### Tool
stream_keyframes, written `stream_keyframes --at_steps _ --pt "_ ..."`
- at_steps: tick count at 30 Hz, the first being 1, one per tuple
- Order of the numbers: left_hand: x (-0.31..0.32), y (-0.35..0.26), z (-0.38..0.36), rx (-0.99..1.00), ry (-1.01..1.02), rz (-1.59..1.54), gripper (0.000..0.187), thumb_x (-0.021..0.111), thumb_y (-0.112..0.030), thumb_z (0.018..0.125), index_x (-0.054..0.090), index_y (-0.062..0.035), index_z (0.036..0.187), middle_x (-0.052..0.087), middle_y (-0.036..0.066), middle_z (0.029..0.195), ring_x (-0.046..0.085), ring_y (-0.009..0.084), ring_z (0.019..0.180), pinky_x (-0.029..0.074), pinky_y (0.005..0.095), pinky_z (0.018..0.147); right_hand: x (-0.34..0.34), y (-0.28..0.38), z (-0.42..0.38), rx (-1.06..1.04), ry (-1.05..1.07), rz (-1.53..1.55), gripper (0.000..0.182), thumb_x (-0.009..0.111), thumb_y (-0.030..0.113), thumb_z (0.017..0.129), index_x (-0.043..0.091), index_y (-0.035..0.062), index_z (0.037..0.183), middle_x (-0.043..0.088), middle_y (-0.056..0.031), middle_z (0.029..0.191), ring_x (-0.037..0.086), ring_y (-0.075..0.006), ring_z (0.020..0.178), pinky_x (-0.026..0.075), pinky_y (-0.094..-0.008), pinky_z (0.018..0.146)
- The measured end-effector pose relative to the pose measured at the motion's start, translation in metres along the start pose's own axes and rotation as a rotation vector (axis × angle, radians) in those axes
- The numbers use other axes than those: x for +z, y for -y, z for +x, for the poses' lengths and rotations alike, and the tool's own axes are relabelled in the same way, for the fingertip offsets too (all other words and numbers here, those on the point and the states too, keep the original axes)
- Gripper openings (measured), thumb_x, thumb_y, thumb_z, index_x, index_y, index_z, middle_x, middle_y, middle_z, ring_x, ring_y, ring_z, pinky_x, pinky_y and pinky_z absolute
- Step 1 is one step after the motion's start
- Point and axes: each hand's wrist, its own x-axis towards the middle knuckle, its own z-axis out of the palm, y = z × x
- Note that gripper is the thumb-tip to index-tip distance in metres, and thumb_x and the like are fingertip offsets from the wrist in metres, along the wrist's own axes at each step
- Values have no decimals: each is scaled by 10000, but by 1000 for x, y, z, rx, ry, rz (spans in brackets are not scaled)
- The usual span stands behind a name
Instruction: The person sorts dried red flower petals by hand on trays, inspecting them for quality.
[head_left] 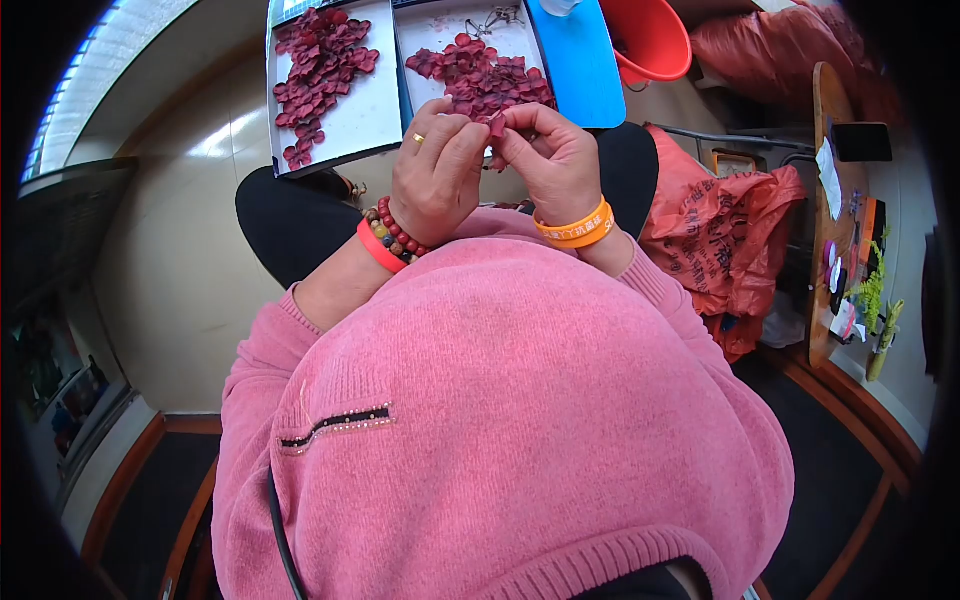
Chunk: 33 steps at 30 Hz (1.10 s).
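Note:
Both hands meet at the near edge of the right-hand white tray (420, 32). My right hand (553, 162) pinches a small dark red petal piece (497, 124) between thumb and forefinger. Close against it, my left hand (437, 170), with a gold ring, has its fingers curled and pressed together at the same piece; what its fingertips grip is too small to make out. Dark red flower pieces (485, 80) are heaped in that tray just beyond the hands. More of them (325, 70) lie in a long pile in the left-hand white tray (368, 120).
A blue board (585, 70) lies right of the trays, beside a red bucket (650, 38). Red plastic bags (715, 235) stand by the right knee. Farther right is a wooden table (830, 200) with a dark phone-like object (862, 142) and a green plant (872, 290).

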Motion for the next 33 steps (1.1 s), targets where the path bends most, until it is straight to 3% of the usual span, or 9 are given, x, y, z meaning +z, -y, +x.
stream_keyframes --at_steps 3,9,12,15,16,20,22,33 --pt "-1 0 2 16 -4 6 241 635 61 704 583 18 935 569 128 827 579 286 756 486 465 848 -1 2 1 14 13 15 92 589 3 873 598 -24 960 617 -40 870 594 -81 698 519 -214 654" --pt "-1 -3 7 22 24 -16 220 629 72 699 581 29 910 570 129 800 588 287 745 496 465 842 -2 -11 0 -282 -72 -434 61 568 -28 841 585 -17 898 611 -38 787 614 -98 653 523 -223 545" --pt "0 -3 4 -16 52 -69 227 617 85 699 576 31 916 569 135 796 589 298 748 499 464 836 1 -15 1 -252 -87 -428 56 563 -29 840 583 -18 891 602 -37 772 605 -91 626 516 -216 532" --pt "4 1 2 4 39 -53 234 620 84 704 572 31 927 565 141 805 587 306 755 498 462 834 1 -17 5 -133 -86 -215 52 557 -21 850 584 -18 895 606 -37 785 601 -88 620 512 -211 529" --pt "5 2 0 -3 28 -39 237 623 81 706 571 30 932 566 140 810 587 304 757 497 463 834 -2 -12 6 -24 -56 -120 62 558 -14 864 590 -18 917 614 -35 811 608 -88 663 517 -210 562" --pt "5 3 -1 -2 26 3 244 636 69 715 573 26 947 566 136 829 584 300 763 488 471 835 -3 -8 10 32 -24 10 104 590 18 876 613 -13 973 623 -28 852 595 -74 730 514 -206 643" --pt "3 -1 0 -29 20 9 220 608 109 762 583 13 959 597 129 819 609 271 745 489 465 872 -4 -11 10 -25 -40 -47 103 607 33 872 626 -6 965 622 -22 852 585 -66 721 504 -199 647" --pt "2 -1 -3 -49 14 5 247 635 88 718 609 -5 945 585 121 883 592 268 824 445 489 890 1 -11 7 -92 -95 -149 105 649 72 856 643 8 940 609 4 836 565 -49 744 479 -194 648"
